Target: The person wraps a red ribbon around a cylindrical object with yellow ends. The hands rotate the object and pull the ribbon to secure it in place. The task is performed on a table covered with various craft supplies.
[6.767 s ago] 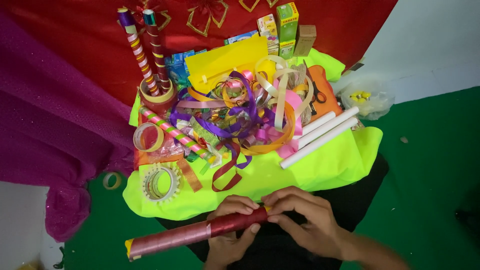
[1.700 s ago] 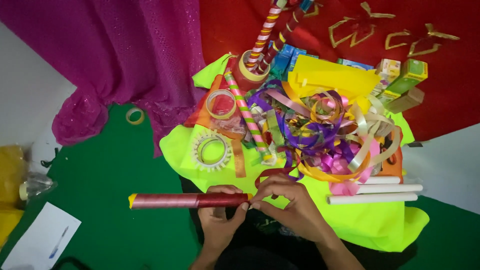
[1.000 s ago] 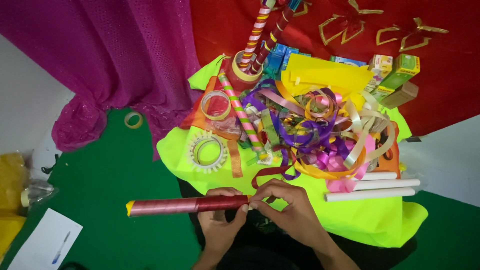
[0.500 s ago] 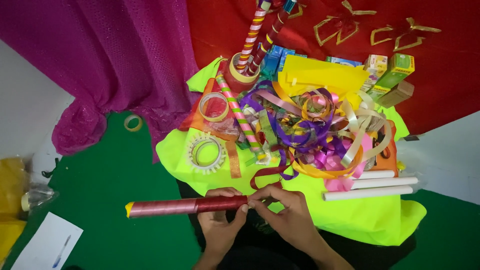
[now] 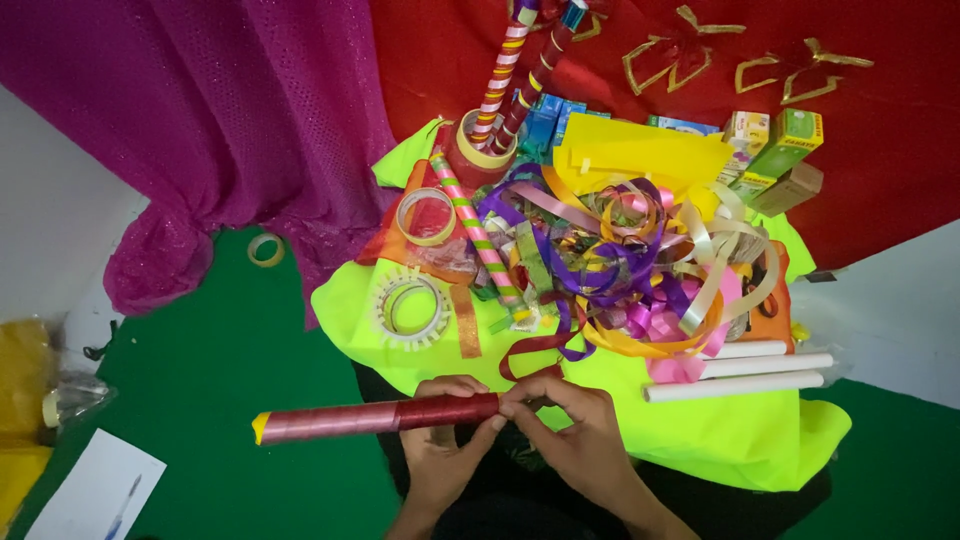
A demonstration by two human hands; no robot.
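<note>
A long tube (image 5: 350, 418) wrapped in red and pink ribbon lies level in front of me, its yellow tip pointing left. My left hand (image 5: 445, 455) grips it from below near its right end. My right hand (image 5: 575, 440) pinches that right end with its fingertips, where a dark red ribbon strand (image 5: 530, 352) curls up to the ribbon pile. Both hands are over the near edge of a neon yellow-green cloth (image 5: 700, 430).
A tangle of coloured ribbons (image 5: 625, 265) fills the cloth's middle. Tape rolls (image 5: 410, 308), striped sticks (image 5: 475, 225), three white tubes (image 5: 745, 368) and small boxes (image 5: 785, 150) lie around. Magenta fabric (image 5: 220, 130) hangs left. Paper with a pen (image 5: 95, 495) lies on the green floor.
The view has drifted slightly; the tube stays level in both hands. My right fingers have shifted at the tube's right end.
</note>
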